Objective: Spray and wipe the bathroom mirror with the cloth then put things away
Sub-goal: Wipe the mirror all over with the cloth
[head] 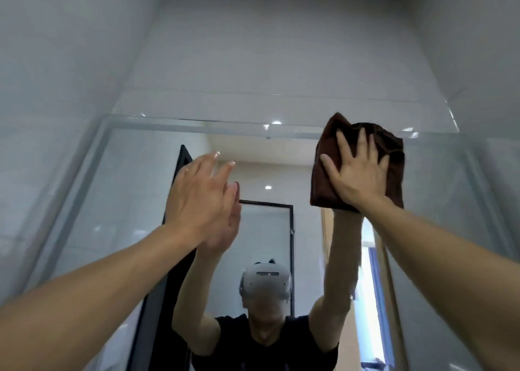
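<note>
Both arms raised, left hand flat with straight fingers, right hand fingers spread

Bare forearms, black short-sleeved T-shirt and white head-worn headset reflected in glass

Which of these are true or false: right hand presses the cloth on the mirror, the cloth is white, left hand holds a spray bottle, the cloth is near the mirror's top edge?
1. The right hand presses the cloth on the mirror. True.
2. The cloth is white. False: it is dark brown.
3. The left hand holds a spray bottle. False: it is open and holds nothing.
4. The cloth is near the mirror's top edge. True.
</note>
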Demonstrator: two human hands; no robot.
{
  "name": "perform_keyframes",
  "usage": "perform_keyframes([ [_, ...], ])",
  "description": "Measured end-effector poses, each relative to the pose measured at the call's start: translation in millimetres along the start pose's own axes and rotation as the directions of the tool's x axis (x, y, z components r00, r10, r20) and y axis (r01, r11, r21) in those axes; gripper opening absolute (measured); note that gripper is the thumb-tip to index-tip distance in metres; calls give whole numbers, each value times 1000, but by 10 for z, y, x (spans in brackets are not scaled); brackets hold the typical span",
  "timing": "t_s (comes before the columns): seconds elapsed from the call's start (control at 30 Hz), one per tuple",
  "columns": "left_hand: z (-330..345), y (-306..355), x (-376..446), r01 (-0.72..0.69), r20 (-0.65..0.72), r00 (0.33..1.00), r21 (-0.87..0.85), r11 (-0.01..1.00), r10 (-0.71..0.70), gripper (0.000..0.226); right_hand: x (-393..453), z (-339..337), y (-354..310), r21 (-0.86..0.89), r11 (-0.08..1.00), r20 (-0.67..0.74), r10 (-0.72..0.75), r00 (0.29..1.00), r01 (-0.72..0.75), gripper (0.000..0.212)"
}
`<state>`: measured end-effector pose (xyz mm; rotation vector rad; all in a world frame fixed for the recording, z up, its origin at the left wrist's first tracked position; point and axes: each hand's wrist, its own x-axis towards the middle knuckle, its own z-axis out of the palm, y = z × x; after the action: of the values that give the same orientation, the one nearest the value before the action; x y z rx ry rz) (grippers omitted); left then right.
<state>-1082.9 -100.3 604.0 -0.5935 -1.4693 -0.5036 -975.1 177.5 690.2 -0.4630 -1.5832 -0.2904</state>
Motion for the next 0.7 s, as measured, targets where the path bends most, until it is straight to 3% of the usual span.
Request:
perform_keyframes([
  [0.33, -728, -1525, 154, -35, 93, 996, 250, 968, 12, 48, -159, 188, -2671, 70, 973, 35, -222, 974, 219, 77],
  [0.57, -1112, -1911, 430, -161, 162, 982, 449, 879, 98, 39, -367, 271, -4145, 205, 918, 33, -354, 935, 340, 82],
  [0.7, -1240, -1995, 459, -208, 185, 974, 521, 828, 128, 40, -518, 268, -4578, 273, 898, 7, -360, 933, 344, 81],
])
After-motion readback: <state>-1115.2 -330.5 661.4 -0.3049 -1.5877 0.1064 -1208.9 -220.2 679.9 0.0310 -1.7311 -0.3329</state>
